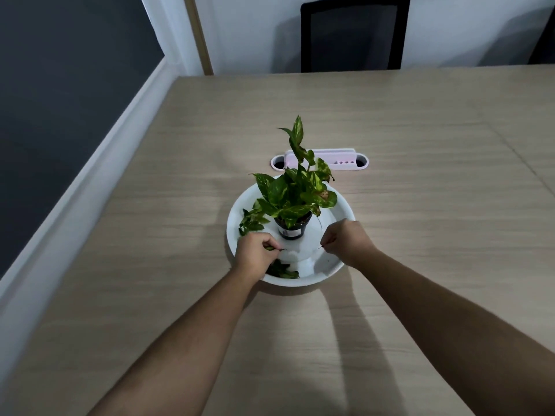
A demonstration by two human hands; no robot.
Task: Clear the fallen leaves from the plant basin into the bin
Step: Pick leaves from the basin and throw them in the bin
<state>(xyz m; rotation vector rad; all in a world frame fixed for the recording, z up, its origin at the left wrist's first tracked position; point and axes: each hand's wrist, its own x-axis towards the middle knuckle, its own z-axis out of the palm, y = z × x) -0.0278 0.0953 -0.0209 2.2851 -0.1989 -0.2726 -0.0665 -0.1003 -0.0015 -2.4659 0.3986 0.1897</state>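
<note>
The white basin (336,211) sits mid-frame on the wooden surface (420,265), with the potted plant (295,190) standing at its centre. Both hands work over the basin's lower half. The left hand (256,252), just lower left of the pot, has its fingers curled round a green leaf (271,249) whose stem pokes out to the right. The right hand (345,240), at the basin's right rim, pinches a thin stalk (320,247) between its fingertips; whether a blade hangs from it I cannot tell, as the fingers hide it. More fallen leaves lie loose in the basin: one cluster (250,222) at its left side beside the pot, and a clump (283,272) at its bottom edge, partly under the left wrist. The bin is not in view, so each trip to it will likely take the hands well away. It probably pays to gather a full handful on each side before leaving. A grip on the blades should hold better than one on a bare stalk, which can slip. The living foliage overhangs the left cluster, so those leaves are best drawn outward and low, not up through the plant. Keeping the wrists off the pot should stop it tipping.
</note>
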